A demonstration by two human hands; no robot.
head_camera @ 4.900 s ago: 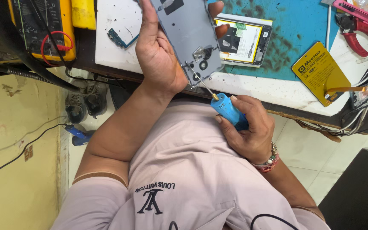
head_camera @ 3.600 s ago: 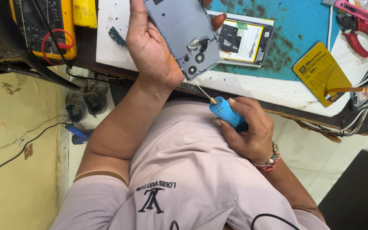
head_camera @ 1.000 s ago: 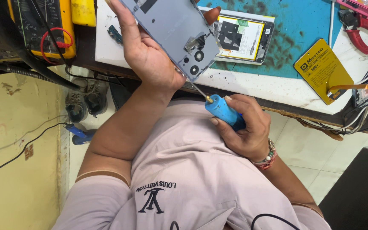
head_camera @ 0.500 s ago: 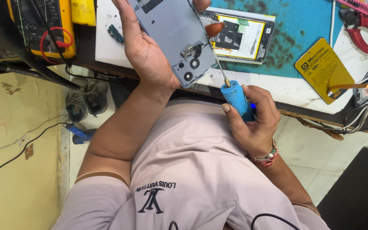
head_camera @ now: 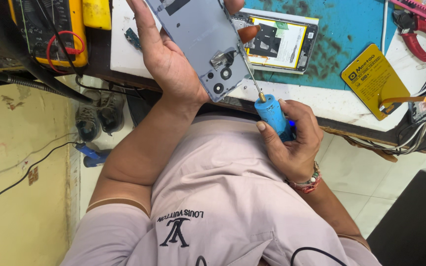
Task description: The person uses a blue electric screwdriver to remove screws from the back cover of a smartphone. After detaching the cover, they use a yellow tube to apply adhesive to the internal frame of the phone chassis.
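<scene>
Head view: a seated person's two hands work at the near edge of a bench, shown from above.
Bench mat (head_camera: 351, 29): teal, flat, stained with dark smudges, beside a white worn surface.
Multimeter (head_camera: 50, 29): yellow-cased, boxy, with red and black leads coiled on it.
Phone back cover (head_camera: 198, 44): grey, smooth, flat plate with round camera holes near its lower corner, held tilted above the bench edge.
Left hand (head_camera: 166, 59): palm under the cover, fingers curled round its long edges.
Opened phone (head_camera: 277, 42): lying flat on the mat, yellow-labelled battery and black shielding exposed.
Right hand (head_camera: 292, 138): fingers wrapped tight round the handle.
Screwdriver (head_camera: 269, 111): blue cylindrical handle, thin metal shaft reaching up to the cover's edge.
Pliers (head_camera: 420, 32): red-handled, at the far right corner.
</scene>
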